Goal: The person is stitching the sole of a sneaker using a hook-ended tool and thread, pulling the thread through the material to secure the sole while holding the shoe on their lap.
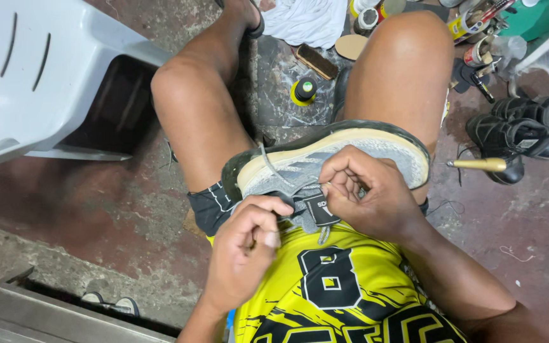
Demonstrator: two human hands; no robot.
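Grey plastic chair (pixel 33 70) stands at upper left on the stained concrete floor (pixel 96 209). A grey knit sneaker (pixel 332 159) with a black-edged sole lies sideways across the seated person's lap, sole turned away from the body. Right hand (pixel 370 197) is curled over the shoe's upper, fingertips pinched at the tongue. Left hand (pixel 246 244) is closed in a fist just beside the tongue; what it grips cannot be told. Black sandals (pixel 522 130) sit at right, near a wooden-handled tool (pixel 478 164).
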